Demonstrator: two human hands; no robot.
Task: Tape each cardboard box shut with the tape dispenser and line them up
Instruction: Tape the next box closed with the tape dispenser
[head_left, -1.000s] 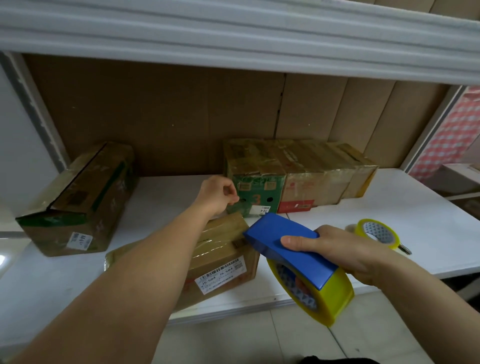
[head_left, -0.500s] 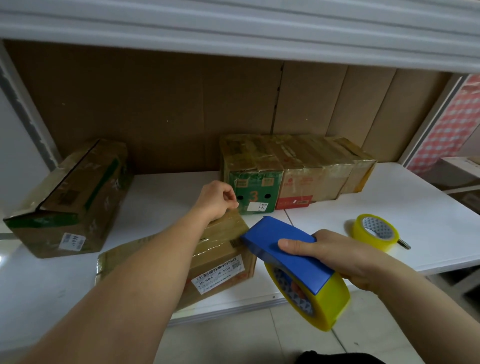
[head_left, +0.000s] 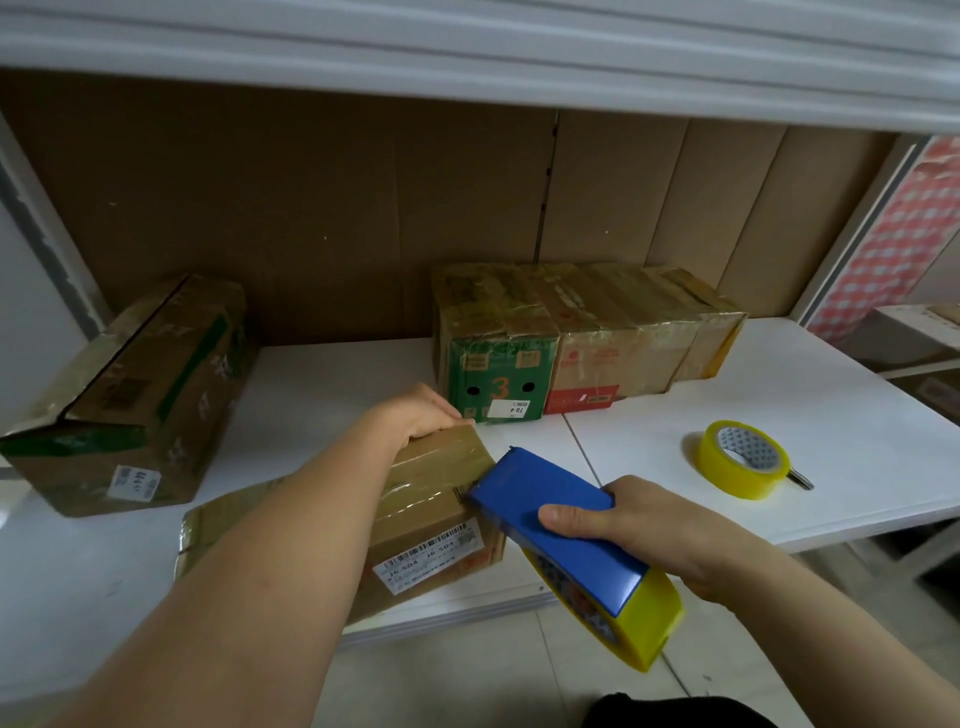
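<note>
Head view: left hand (head_left: 415, 415) grips the far corner of the taped brown cardboard box (head_left: 415, 525) at six o'clock on the white shelf (head_left: 831, 415); right hand (head_left: 660, 530), at four o'clock, holds the blue tape dispenser (head_left: 561, 530), its nose touching that box.

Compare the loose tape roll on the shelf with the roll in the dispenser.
The loose roll lies flat on the white shelf, untouched; the dispenser roll stands on edge, off the shelf's front edge. The loose roll is bare, its patterned core showing; the dispenser roll sits under a blue dispenser gripped by the right hand. Both are yellow-tinted tape with patterned cores.
</note>
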